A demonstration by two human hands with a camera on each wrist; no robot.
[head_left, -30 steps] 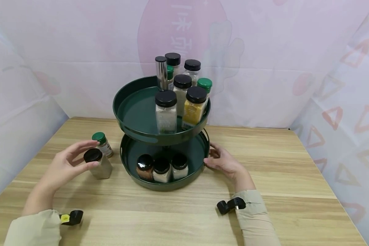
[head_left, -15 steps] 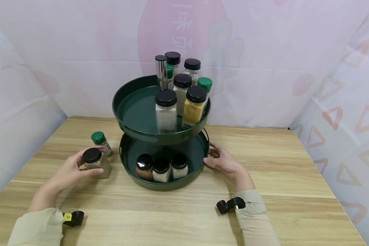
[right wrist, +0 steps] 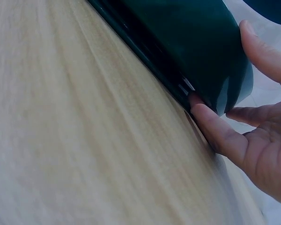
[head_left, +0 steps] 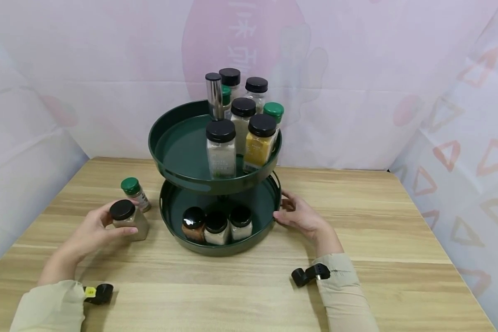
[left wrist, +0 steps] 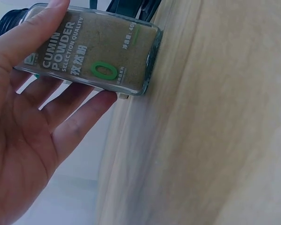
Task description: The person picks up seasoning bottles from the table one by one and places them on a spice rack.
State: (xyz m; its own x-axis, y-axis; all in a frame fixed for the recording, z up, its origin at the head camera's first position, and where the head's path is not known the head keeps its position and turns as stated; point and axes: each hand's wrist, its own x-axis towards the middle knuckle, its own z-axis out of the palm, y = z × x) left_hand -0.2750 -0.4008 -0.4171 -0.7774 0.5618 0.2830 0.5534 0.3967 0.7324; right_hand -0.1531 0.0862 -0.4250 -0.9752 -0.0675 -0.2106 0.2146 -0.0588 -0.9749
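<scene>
On the left, my left hand (head_left: 92,230) grips a square glass jar of cumin powder (left wrist: 105,51) with a black lid. The thumb lies across its front and the fingers are behind it. In the head view the jar stands at the table surface. Just behind it is a small green-capped spice bottle (head_left: 142,199). My right hand (head_left: 306,220) holds the right side of the lower tray of a dark green two-tier rack (head_left: 220,249). In the right wrist view the thumb is at the tray's upper edge and the fingers are at its bottom edge.
Several spice jars with black or green lids, among them a yellow one (head_left: 257,150), stand on the upper tray (head_left: 178,143) around a metal post (head_left: 214,99). Three black-lidded jars (head_left: 216,229) sit at the lower tray's front. White cloth (head_left: 340,115) hangs behind the wooden table (head_left: 216,295).
My left hand has moved in closer around the cumin powder jar, thumb and fingers now gripping it. The right hand stays at the lower tray. The head view has shifted slightly.
</scene>
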